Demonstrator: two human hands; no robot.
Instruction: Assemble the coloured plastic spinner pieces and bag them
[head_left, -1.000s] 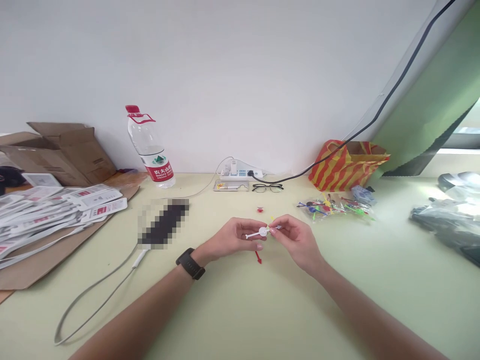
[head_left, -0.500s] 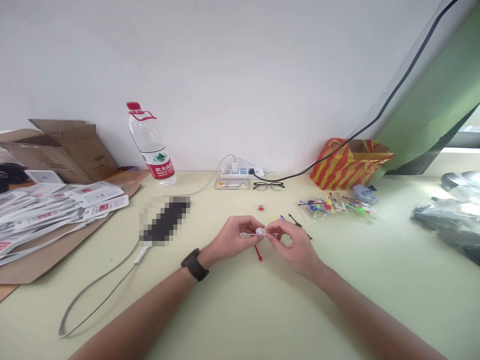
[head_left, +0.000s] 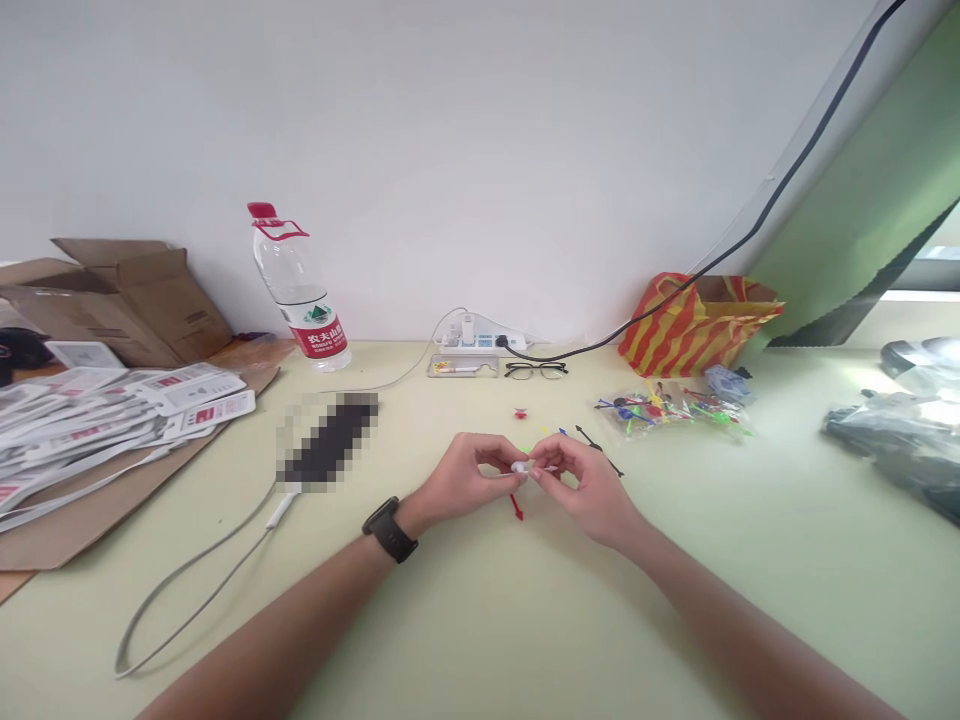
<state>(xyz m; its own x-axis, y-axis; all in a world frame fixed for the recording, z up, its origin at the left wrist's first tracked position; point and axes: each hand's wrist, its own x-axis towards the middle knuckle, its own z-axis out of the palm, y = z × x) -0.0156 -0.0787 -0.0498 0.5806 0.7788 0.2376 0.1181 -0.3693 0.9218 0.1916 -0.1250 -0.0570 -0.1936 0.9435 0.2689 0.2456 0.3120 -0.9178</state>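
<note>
My left hand, with a black watch on its wrist, and my right hand meet above the middle of the pale green table. Both pinch a small white plastic piece with a thin stick through a round hub. A red stick lies on the table just below my fingers. Behind my right hand lie a black stick and short yellow and blue ones. A small red part sits farther back.
A clear bag of coloured sticks lies at the right rear by a striped red-yellow bag. Water bottle, power strip, glasses, a blurred dark object with grey cable, stacked packets and cardboard boxes lie left.
My hands have drawn closer together and lower over the table, and the white piece's stick now shows less between my fingers. The black stick behind my right hand has come into view.
</note>
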